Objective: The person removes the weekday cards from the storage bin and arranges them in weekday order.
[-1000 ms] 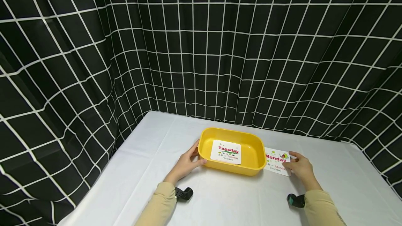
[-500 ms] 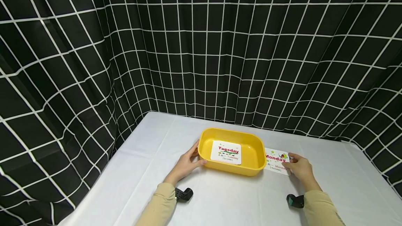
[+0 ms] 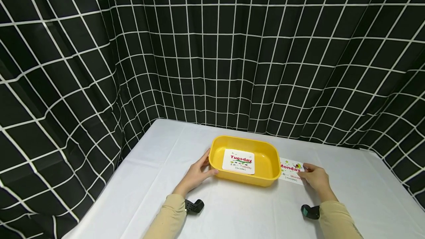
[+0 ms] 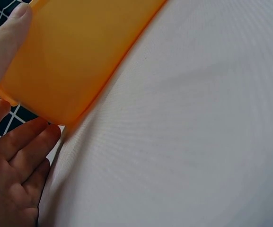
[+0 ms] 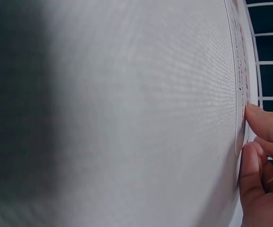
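A yellow plastic basin (image 3: 245, 180) stands on the table, with a white card reading "Tuesday" (image 3: 238, 165) lying inside toward its left end. My left hand (image 3: 195, 177) grips the basin's left end, thumb on the near side and fingers round the corner. In the left wrist view the thumb lies along the orange-looking wall of the basin (image 4: 74, 56). Just right of the basin lies a "Monday" card (image 3: 289, 175), its left part hidden by the basin's right end. My right hand (image 3: 317, 180) pinches that card's right edge, seen nearly edge-on in the right wrist view.
A white cloth (image 3: 245, 213) covers the table. Black curtain with a white grid (image 3: 232, 65) hangs behind it and at both sides. Each wrist carries a black strapped device, such as the left wrist device (image 3: 196, 205).
The Monday card and my right hand have shifted slightly left toward the basin, and a little less of the card shows. My left hand and the basin stay nearly in place.
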{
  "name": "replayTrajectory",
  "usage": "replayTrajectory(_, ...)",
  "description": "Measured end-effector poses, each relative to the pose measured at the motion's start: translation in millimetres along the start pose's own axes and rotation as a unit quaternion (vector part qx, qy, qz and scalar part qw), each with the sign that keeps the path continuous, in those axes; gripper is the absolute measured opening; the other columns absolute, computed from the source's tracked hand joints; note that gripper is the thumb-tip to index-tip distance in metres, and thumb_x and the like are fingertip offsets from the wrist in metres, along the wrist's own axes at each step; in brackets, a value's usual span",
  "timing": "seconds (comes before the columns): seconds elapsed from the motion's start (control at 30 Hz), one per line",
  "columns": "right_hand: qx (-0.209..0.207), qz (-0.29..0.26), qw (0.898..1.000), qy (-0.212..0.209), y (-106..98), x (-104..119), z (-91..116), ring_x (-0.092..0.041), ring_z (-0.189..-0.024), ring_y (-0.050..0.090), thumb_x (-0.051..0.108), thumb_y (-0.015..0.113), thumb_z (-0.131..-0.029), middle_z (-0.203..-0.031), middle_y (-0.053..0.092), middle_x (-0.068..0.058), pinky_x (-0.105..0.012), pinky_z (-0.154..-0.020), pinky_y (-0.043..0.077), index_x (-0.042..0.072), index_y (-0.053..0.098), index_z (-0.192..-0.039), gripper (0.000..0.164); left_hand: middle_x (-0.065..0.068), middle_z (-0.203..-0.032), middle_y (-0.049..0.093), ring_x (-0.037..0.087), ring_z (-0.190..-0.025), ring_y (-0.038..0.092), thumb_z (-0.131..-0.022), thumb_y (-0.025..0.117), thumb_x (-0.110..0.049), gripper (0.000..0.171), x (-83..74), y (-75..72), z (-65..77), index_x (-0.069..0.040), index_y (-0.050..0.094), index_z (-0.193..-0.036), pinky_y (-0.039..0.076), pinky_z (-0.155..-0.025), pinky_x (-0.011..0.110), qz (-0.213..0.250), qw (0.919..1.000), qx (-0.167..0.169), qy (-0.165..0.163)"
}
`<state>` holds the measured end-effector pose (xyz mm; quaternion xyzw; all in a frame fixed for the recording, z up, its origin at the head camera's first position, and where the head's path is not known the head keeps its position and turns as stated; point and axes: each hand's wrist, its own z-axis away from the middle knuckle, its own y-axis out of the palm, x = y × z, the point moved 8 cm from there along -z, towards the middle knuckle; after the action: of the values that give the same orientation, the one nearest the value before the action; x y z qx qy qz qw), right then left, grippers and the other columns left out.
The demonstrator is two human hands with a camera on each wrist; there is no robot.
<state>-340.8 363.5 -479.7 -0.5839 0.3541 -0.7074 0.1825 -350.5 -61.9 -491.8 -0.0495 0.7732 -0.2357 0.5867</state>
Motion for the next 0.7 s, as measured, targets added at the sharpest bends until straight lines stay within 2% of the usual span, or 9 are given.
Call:
replayTrajectory(0.23, -0.001, -0.018, 1.0, -0.004, -2.9, 2.1, 4.1, -0.034, -0.091, 0.044, 0.016, 0.067, -0.081, -0.102, 0.054, -0.026, -0.035, -0.07, 0.035, -0.014, 0.044, -0.127, 0.06, 0.0, -0.131, 0.053, 0.01, -0.12, 0.045, -0.076, 0.071, -0.049, 0.093, -1.3, 0.4, 0.9, -0.021, 0.02, -0.149, 0.022, -0.106, 0.042, 0.002, 1.0, 0.0, 0.003)
replayTrajectory(0.47, 0.02, -0.061, 0.998, -0.006, -2.9, 2.7, 9.0, -0.035, -0.097, 0.041, 0.019, 0.065, -0.083, -0.109, 0.048, -0.028, -0.034, -0.073, 0.034, -0.013, 0.039, -0.131, 0.063, 0.001, -0.131, 0.053, 0.01, -0.119, 0.046, -0.076, 0.071, -0.049, 0.093, -0.1, -0.5, 1.2, -0.021, 0.02, -0.149, 0.021, -0.106, 0.044, -0.004, 1.0, -0.002, 0.002)
replayTrajectory(0.7, 0.039, -0.083, 0.996, -0.001, -2.1, 2.1, 7.9, -0.034, -0.097, 0.046, 0.021, 0.064, -0.086, -0.111, 0.046, -0.027, -0.034, -0.073, 0.037, -0.012, 0.036, -0.134, 0.065, 0.0, -0.131, 0.052, 0.01, -0.118, 0.047, -0.076, 0.07, -0.05, 0.093, 3.2, -0.6, 0.9, -0.022, 0.02, -0.149, 0.021, -0.106, 0.045, -0.001, 1.0, -0.002, 0.004)
